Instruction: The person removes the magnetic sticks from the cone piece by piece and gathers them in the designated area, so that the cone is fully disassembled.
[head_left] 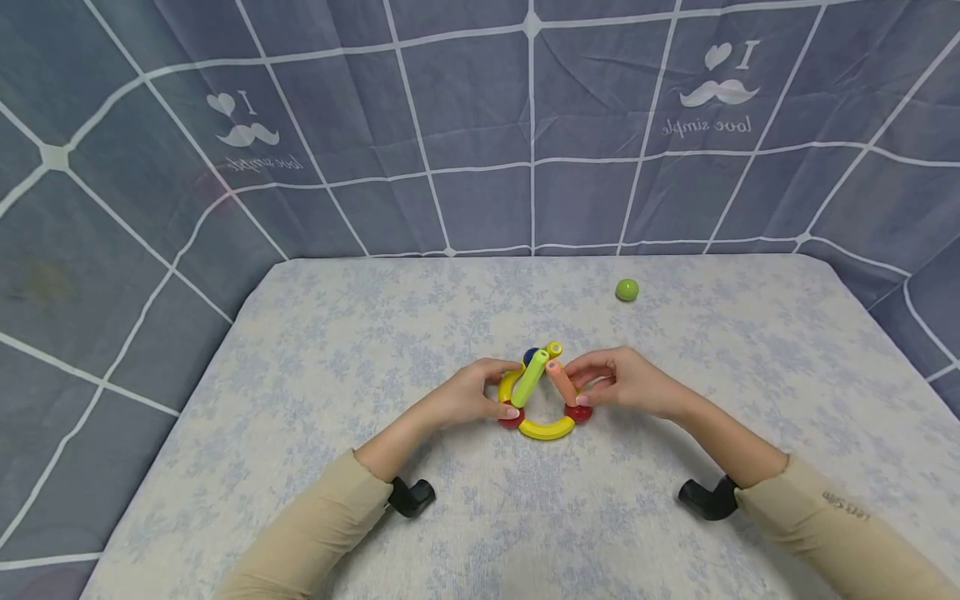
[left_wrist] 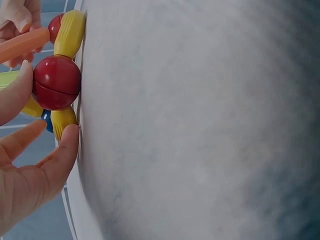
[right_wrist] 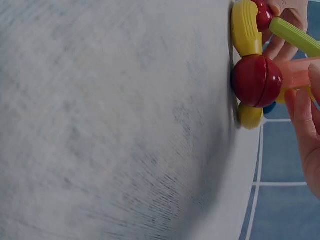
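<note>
A ring of curved yellow pieces joined by red balls and a blue ball lies on the table. From its left red ball a green stick leans up; an orange stick rises from the right red ball. A short yellow stick is at the back. My left hand holds the ring's left side, thumb by the red ball, fingers at the yellow piece. My right hand pinches the orange stick near its base.
A small green ball lies toward the back right of the patterned tabletop. Behind the table and along its sides hangs a blue-grey curtain with white lines.
</note>
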